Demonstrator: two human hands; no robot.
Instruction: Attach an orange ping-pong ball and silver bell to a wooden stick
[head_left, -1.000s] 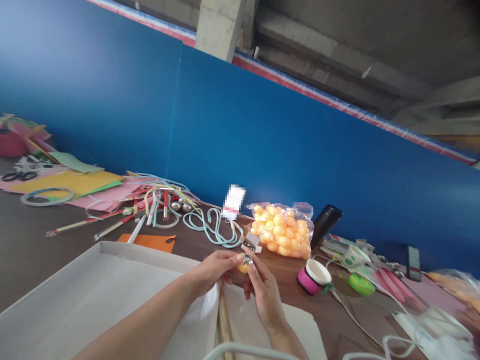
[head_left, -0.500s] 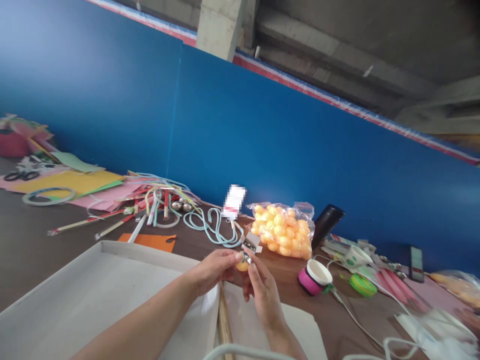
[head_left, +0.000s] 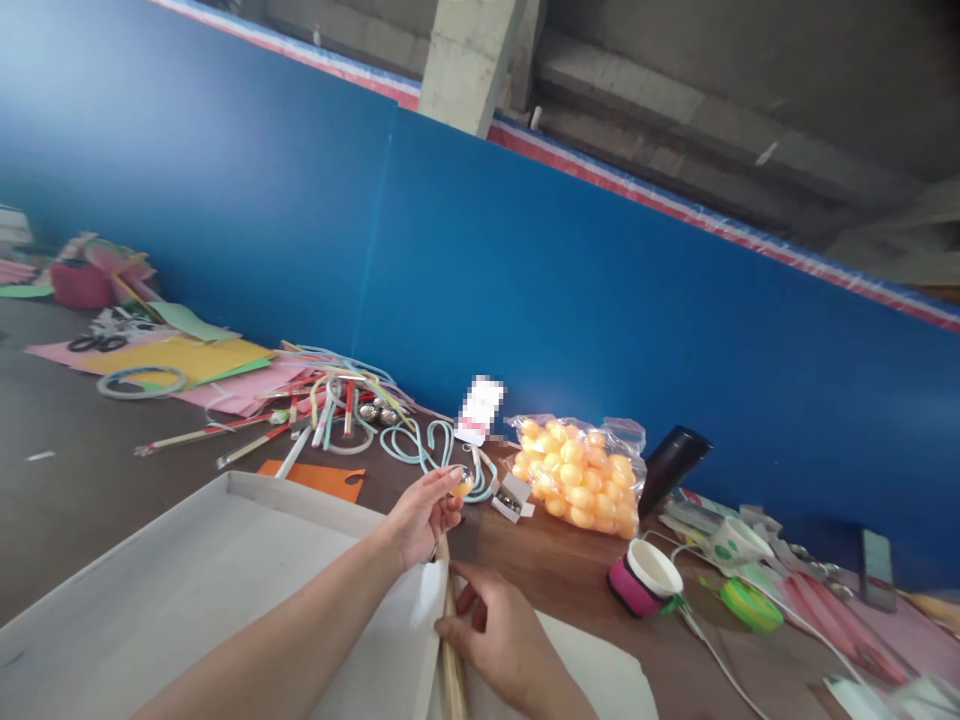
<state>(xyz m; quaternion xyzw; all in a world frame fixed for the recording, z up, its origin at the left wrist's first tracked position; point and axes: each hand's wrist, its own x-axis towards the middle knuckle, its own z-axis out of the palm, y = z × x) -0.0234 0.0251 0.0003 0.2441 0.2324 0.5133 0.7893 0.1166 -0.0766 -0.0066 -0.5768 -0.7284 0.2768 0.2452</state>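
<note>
My left hand (head_left: pixel 421 518), raised over the tray's right side, pinches a small orange ball (head_left: pixel 463 486) between thumb and fingertips. The ball's upper part looks shiny; a metal piece on it is too blurred to make out. Lower down, my right hand (head_left: pixel 504 632) has thumb and forefinger closed around a pale wooden stick (head_left: pixel 451 668), which lies along the right edge of the grey-white tray (head_left: pixel 300 545). Just beyond the ball, a small open box (head_left: pixel 512 497) holds little dark metallic pieces.
A clear bag of orange balls (head_left: pixel 577 470) stands behind the box. To its right are a black cylinder (head_left: pixel 675 470) and a white cup with a pink band (head_left: pixel 645 578). Coloured tubes (head_left: pixel 330 400), paper sheets (head_left: pixel 202 360) and scissors (head_left: pixel 97 342) cover the back left.
Both hands were together at the ball, with a silvery piece at the right fingertips. My right hand has moved down to the stick; my left keeps the ball, lifted slightly. The view has shifted left.
</note>
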